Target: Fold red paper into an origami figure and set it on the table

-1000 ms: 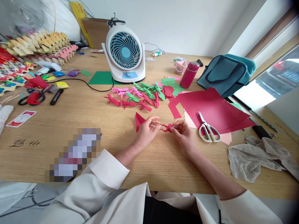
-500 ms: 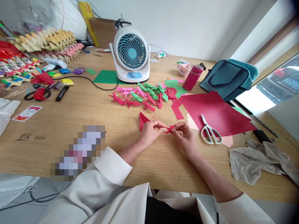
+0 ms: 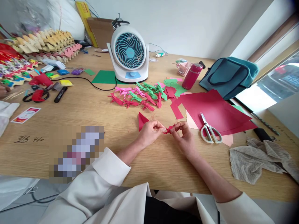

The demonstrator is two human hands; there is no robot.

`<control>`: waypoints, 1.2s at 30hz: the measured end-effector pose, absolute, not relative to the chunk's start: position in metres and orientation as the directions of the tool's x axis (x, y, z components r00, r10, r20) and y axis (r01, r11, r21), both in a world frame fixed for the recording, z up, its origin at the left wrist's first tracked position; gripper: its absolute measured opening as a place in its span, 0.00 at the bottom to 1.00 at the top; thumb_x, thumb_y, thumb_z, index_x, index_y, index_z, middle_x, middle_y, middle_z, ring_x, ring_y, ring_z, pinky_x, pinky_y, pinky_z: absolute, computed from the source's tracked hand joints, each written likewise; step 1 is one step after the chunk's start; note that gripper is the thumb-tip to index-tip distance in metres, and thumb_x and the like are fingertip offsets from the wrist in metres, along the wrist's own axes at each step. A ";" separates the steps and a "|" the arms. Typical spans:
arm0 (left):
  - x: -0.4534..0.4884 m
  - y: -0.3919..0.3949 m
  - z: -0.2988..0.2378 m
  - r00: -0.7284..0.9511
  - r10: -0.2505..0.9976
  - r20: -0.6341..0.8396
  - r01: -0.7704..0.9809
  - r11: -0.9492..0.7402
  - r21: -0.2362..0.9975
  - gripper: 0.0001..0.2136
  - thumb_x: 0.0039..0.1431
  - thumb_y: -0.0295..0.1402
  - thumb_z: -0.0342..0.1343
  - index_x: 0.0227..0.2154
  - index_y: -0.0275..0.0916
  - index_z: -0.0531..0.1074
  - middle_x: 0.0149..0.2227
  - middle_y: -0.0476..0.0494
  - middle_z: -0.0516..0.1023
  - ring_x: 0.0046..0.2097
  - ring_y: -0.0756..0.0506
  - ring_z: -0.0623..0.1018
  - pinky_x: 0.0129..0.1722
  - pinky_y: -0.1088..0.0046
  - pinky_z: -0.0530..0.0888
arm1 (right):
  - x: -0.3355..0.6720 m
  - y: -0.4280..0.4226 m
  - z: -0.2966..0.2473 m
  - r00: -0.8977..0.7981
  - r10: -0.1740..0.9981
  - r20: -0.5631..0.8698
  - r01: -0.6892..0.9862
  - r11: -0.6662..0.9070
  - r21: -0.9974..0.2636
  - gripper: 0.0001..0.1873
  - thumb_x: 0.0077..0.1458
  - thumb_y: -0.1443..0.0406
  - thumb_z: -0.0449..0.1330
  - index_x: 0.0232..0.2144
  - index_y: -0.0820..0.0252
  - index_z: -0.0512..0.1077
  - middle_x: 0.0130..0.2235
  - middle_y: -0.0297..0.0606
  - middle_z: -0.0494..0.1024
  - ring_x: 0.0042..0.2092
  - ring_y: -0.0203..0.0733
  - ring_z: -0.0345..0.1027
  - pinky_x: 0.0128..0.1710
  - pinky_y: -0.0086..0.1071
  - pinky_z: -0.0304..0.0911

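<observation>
Between my two hands is a small folded red paper figure (image 3: 169, 129), held just above the wooden table. My left hand (image 3: 149, 132) pinches its left end between thumb and fingertips. At the other end, the thumb and index finger of my right hand (image 3: 185, 137) grip it; the fingertips hide part of its shape. A folded red paper triangle (image 3: 142, 120) lies just behind my left hand. Farther back sits a loose group of folded paper figures (image 3: 140, 95) in red, green and pink. White-handled scissors (image 3: 208, 130) rest to the right, partly on large red paper sheets (image 3: 217, 109).
A white fan (image 3: 130, 53) stands behind the figures. Toward the right are a red bottle (image 3: 192, 76), a teal bag (image 3: 227, 76) and a crumpled grey cloth (image 3: 254, 161). A black marker (image 3: 60, 94) and painted egg cartons (image 3: 17, 70) lie left. Someone's hand (image 3: 3, 90) shows at the left edge.
The view has shifted very slightly. Both hands keep their pinch on the red paper figure, with hardly any visible movement.
</observation>
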State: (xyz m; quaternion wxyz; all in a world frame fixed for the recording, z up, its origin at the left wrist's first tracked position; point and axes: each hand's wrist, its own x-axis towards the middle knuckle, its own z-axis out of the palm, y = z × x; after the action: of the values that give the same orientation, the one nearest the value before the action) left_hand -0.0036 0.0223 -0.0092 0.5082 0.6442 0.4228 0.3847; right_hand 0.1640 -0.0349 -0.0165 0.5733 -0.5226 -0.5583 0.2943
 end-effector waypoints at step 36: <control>-0.018 0.044 -0.019 0.090 0.969 0.232 0.065 -0.238 0.969 0.07 0.58 0.33 0.56 0.36 0.39 0.77 0.36 0.47 0.80 0.33 0.50 0.75 0.33 0.77 0.71 | 0.197 0.048 -0.018 0.380 0.905 0.190 0.416 0.016 -0.909 0.12 0.48 0.56 0.64 0.29 0.56 0.67 0.31 0.36 0.77 0.35 0.43 0.70 0.36 0.36 0.62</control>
State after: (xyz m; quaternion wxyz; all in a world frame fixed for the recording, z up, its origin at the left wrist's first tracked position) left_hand -0.0181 0.0439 -0.0188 0.4381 0.5943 0.4349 0.5155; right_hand 0.1972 0.0477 -0.0184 0.5064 -0.6584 -0.5018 0.2414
